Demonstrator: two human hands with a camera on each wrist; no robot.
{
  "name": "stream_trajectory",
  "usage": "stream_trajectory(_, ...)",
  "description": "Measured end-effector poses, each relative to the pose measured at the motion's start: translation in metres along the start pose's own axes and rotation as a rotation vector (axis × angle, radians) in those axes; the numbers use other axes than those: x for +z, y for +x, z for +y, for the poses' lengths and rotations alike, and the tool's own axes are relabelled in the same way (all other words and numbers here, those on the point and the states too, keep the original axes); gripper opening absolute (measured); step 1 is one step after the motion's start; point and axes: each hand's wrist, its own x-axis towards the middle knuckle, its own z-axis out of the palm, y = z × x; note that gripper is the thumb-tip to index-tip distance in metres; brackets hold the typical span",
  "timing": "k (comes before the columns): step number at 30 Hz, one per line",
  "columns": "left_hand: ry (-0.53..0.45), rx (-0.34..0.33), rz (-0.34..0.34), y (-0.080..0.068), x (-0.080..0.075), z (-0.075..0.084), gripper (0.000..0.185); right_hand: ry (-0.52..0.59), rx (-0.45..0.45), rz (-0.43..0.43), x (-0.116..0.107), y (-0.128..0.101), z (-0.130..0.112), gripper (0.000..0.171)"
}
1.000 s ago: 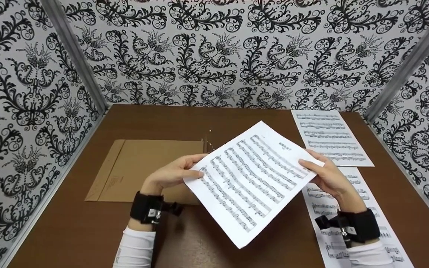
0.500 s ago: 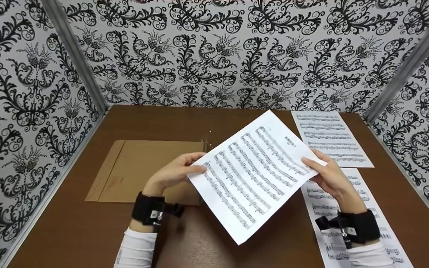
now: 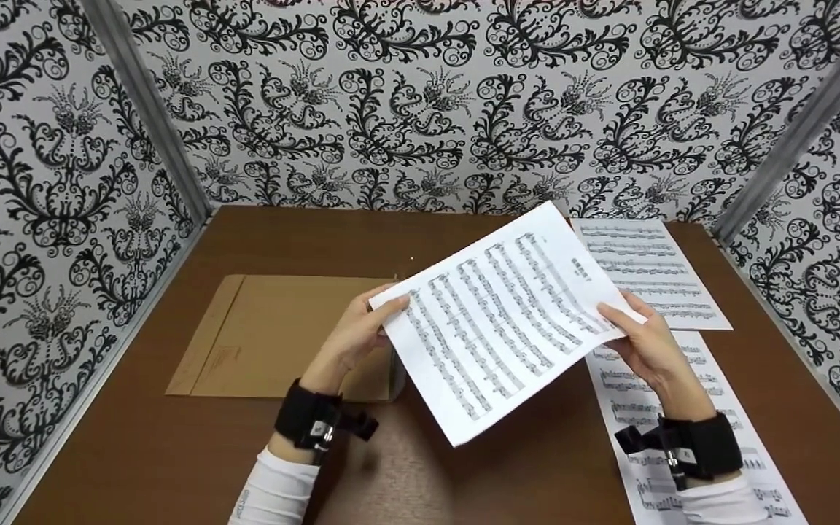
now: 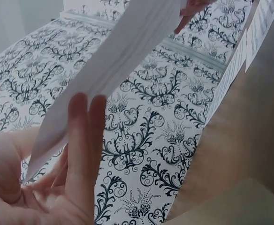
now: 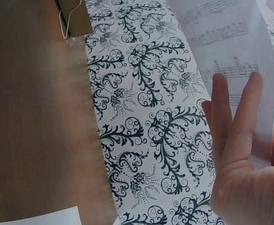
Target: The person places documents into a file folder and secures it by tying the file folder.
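Observation:
A sheet of printed music [image 3: 496,321] is held up slantwise above the table, its staves facing the head camera. My left hand [image 3: 365,324] pinches its left corner, thumb on the printed face and the other fingers behind. At the opposite corner my right hand [image 3: 642,339] grips the sheet the same way, and the paper bends slightly there. In the left wrist view the paper [image 4: 113,61] runs edge-on between thumb and fingers of the left hand [image 4: 48,178]. Straight fingers of the right hand [image 5: 242,140] lie against the back of the sheet [image 5: 240,47] in the right wrist view.
Left of the sheet, a flat brown cardboard envelope [image 3: 281,335] lies on the brown table [image 3: 121,445], its right end partly behind the left hand. Two more music sheets lie at the right, one farther back [image 3: 653,270] and one nearer [image 3: 726,437], under the right forearm. Patterned walls [image 3: 420,109] enclose the table.
The held sheet has turned a little, its top corner rising to the right and its lower corner lifting. My left hand has moved up and slightly right; the right hand has barely moved.

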Motion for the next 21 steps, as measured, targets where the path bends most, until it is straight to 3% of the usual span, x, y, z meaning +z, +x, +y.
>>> stream_trajectory(5,-0.021,-0.028,0.072,0.002,0.003,-0.003,0.037,0.021,0.003,0.023,0.0,0.0,-0.001,0.025)
stream_trajectory(12,-0.097,0.009,0.019,0.003,0.015,-0.012,0.037,0.019,-0.009,0.051,0.003,0.0,0.0,0.021)
stream_trajectory(16,-0.085,0.048,-0.03,0.002,0.021,-0.017,0.036,-0.005,-0.019,0.057,0.007,0.0,0.001,0.019)
stream_trajectory(21,-0.082,0.088,0.011,0.004,0.022,-0.02,0.035,-0.016,-0.025,0.044,0.011,-0.001,0.002,0.027)
